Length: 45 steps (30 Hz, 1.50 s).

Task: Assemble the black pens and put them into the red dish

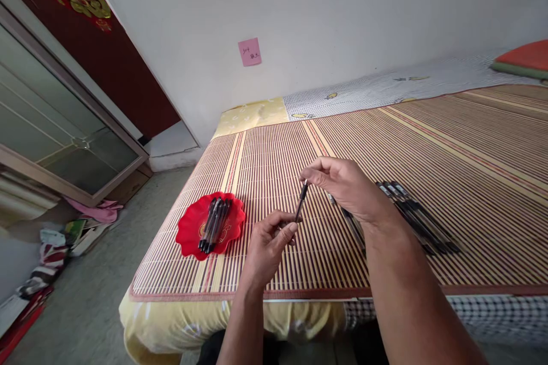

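Above the striped bamboo mat (274, 165), both hands are on one black pen (301, 201), which is held tilted. My left hand (270, 244) pinches its lower part between thumb and fingers. At the upper end, by the tip, the fingers of my right hand (338, 179) are closed on it. To the left lies a red scalloped plate (186, 234) with several black pens (215, 223) in it. Several more pens (417, 217) lie side by side on the mat at the right, partly hidden by my right forearm. Another pen or two (353, 225) show beneath my right wrist.
The mat covers a bed with a yellow patterned sheet (299, 322). A pink note (249, 52) is stuck on the white wall behind. At the far right sits an orange folded cloth (524, 54). A glass-panelled door (64, 108) and floor clutter (51, 256) are at left.
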Tool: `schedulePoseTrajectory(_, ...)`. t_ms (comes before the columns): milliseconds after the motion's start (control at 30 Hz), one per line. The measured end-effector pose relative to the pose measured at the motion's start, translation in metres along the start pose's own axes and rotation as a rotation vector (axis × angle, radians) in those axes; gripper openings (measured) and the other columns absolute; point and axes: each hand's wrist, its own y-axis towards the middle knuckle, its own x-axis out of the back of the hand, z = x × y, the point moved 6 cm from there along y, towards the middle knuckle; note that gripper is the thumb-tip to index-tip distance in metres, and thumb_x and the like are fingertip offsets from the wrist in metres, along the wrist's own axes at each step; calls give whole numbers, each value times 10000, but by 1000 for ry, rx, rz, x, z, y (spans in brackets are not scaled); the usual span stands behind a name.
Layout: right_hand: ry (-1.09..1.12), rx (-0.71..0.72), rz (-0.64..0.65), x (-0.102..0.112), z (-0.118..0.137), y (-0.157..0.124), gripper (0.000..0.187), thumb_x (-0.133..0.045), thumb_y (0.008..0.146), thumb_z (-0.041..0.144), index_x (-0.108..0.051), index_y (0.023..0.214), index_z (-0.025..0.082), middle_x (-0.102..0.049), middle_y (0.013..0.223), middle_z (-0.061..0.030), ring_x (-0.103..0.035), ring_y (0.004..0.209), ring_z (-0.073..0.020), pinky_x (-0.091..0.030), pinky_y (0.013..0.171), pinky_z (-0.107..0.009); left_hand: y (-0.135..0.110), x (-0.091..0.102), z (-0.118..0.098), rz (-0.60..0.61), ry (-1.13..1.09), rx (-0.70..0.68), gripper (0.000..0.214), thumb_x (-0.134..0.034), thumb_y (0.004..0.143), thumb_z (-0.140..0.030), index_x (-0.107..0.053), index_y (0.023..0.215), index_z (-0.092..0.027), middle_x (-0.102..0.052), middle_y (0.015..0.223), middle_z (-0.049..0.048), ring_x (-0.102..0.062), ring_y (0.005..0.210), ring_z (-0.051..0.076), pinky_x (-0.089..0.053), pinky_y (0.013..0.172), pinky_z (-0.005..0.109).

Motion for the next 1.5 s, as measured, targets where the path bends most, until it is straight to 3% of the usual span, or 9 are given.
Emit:
schedulePoseTrajectory(133,46,27,61,-2,6,-2,217,-699,900,407,-799,967,225,-792,1027,-67,-711,1050,-229,-543,973,-397,1,0,0,-4,-12,6,208,-775,874,-366,-768,949,-172,-620,801,11,-533,704,105,-500,642,218)
schedulePoseTrajectory(333,-1,-8,2,2,-1,0,276,-801,798,477,-746,775,207,-746,800,-38,-683,799,-198,-550,796,-361,1,-1,1,9,30,-5,193,-750,896,-354,-764,959,-172,-628,810,17,-525,706,109,-458,650,230)
schedulePoseTrajectory(533,51,35,80,-3,4,0,244,-721,877,454,-779,906,219,-776,950,-59,-708,988,-219,-534,925,-380,1,-3,2,7,26,3,203,-752,892,-364,-756,946,-169,-626,809,21,-523,706,117,-443,645,241)
schedulePoseTrajectory(733,-112,-4,-34,2,-4,1,404,-781,811,573,-703,696,194,-652,652,-11,-611,674,-168,-494,661,-329,0,-4,3,10,25,0,188,-754,889,-352,-764,947,-173,-603,771,4,-522,684,105,-444,638,229)
schedulePoseTrajectory(867,-74,20,7,0,1,0,355,-678,923,526,-742,807,197,-734,821,-53,-685,876,-207,-537,805,-352,0,-5,3,9,-29,19,207,-764,876,-356,-766,960,-167,-601,757,1,-544,670,104,-478,636,230)
schedulePoseTrajectory(1000,50,10,108,-5,3,-2,201,-719,887,410,-780,934,224,-782,985,-53,-709,1020,-218,-543,950,-378,1,-8,-1,27,-67,7,249,-743,891,-397,-772,950,-157,-598,742,8,-561,693,115,-506,641,232)
schedulePoseTrajectory(1300,22,-24,31,-3,-2,1,305,-833,752,508,-769,774,211,-746,780,-38,-671,775,-190,-546,754,-361,0,-4,2,-59,-64,45,307,-869,759,-414,-706,806,-158,-568,678,-22,-482,618,89,-396,595,220)
schedulePoseTrajectory(1500,21,-37,61,-8,-1,0,317,-815,770,513,-741,745,206,-699,741,-20,-619,727,-163,-503,697,-328,-1,-3,6,-112,14,13,331,-883,741,-393,-640,759,-169,-523,655,-49,-376,593,78,-310,566,218)
